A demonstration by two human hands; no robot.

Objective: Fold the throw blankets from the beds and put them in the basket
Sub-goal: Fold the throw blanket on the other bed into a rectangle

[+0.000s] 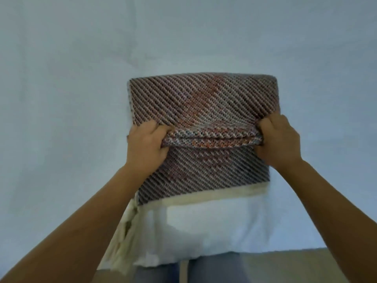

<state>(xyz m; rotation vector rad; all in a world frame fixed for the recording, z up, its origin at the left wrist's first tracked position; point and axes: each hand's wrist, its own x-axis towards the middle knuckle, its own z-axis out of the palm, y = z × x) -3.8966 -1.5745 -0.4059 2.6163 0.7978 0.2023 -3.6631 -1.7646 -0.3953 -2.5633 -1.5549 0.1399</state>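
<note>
Fingers of both hands curl round a folded edge of the throw blanket (pixel 202 103): left hand (pixel 145 142) grips its left end, right hand (pixel 279 141) its right end. Blanket is brown diagonal weave, partly folded, lying mid-bed on the pale sheet (pixel 61 78). Cream fringe (pixel 126 237) hangs off the near bed edge. Forearms hide part of the blanket sides. Floor strip (pixel 306 266) and jeans (pixel 214 270) below.

Throw blanket (pixel 204 99) on white bed (pixel 61 78)
</note>
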